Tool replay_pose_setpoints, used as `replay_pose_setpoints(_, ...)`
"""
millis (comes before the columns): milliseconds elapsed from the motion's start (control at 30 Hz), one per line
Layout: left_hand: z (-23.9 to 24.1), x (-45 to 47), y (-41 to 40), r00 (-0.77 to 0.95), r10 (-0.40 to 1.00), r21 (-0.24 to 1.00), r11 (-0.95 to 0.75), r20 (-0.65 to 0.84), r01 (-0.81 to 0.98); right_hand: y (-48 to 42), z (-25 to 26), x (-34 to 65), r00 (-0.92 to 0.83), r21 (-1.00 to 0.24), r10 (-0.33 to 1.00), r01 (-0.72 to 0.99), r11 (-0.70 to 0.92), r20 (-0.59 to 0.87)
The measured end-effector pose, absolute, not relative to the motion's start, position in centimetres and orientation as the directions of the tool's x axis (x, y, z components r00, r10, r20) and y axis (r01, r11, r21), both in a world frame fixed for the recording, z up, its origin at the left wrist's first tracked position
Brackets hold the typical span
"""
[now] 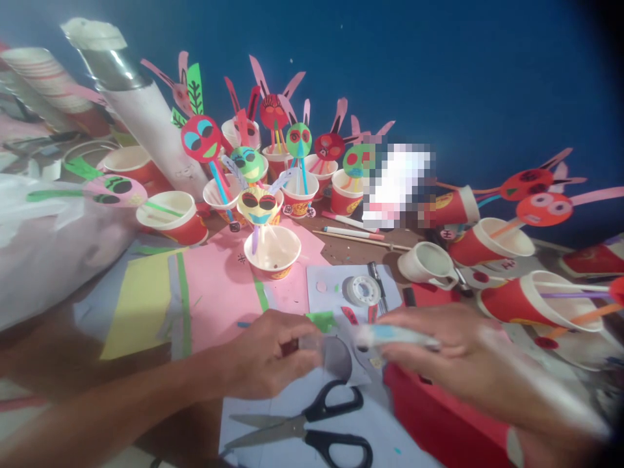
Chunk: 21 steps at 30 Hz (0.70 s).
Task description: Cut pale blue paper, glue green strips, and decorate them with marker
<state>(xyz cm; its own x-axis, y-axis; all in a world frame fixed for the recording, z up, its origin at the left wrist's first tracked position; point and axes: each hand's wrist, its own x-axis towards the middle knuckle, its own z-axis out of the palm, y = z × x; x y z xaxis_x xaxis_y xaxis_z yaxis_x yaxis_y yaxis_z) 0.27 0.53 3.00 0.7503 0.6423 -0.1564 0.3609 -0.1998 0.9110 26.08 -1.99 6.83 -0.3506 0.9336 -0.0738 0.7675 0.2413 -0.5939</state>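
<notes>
My left hand [270,354] is closed, with a small blurred greyish piece [311,343] at its fingertips. I cannot make out what that piece is. Thumb and fingers of my right hand [439,344] are wrapped round a white and light-blue tube [397,335], its end pointing left over the papers. A greyish-purple paper disc [338,362] lies between the hands on pale paper. Just beyond are a green paper scrap [320,321] and small red cut-outs [350,315]. Black-handled scissors [312,419] lie with blades apart below my left hand.
Red and white paper cups [273,253] bearing colourful paper-faced figures stand along the blue wall. A tape roll [363,290], a white mug [428,263] and markers [353,233] lie ahead. A plastic bag [58,240] and a tall flask [151,130] are left; a red cup [448,416] lies right.
</notes>
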Motion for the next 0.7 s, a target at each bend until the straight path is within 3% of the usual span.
replay_pose_setpoints(133, 2.3, -0.2, 0.7, 0.726, 0.687, 0.877, -0.325, -0.038, 0.353, -1.5, 7.4, 28.0, -0.255, -0.585, 0.959, 0.799, 0.139, -0.121)
replay_pose_setpoints(300, 0.8, -0.2, 0.9, 0.689, 0.699, 0.649, -0.617, 0.192, 0.445, -0.5, 7.3, 26.9, -0.192, -0.607, 0.961, 0.794, 0.034, -0.198)
replay_pose_setpoints(467, -0.1, -0.2, 1.3, 0.659, 0.747, 0.451, -0.619, 0.085, 0.643, 0.2, 7.0, 25.9, 0.021, -0.761, 0.994, 0.642, -0.094, -0.105)
replay_pose_setpoints(567, 0.1, 0.2, 1.4, 0.66, 0.751, 0.405, -0.607, 0.009, 0.684, 0.6, 6.2, 25.4, 0.1, -0.889, 0.994, 0.45, -0.089, -0.049)
replay_pose_setpoints(700, 0.5, 0.7, 1.5, 0.677, 0.736, 0.39, -0.62, -0.012, 0.681, 1.2, 4.8, 24.7, 0.114, -0.942, 0.993, 0.333, -0.033, 0.006)
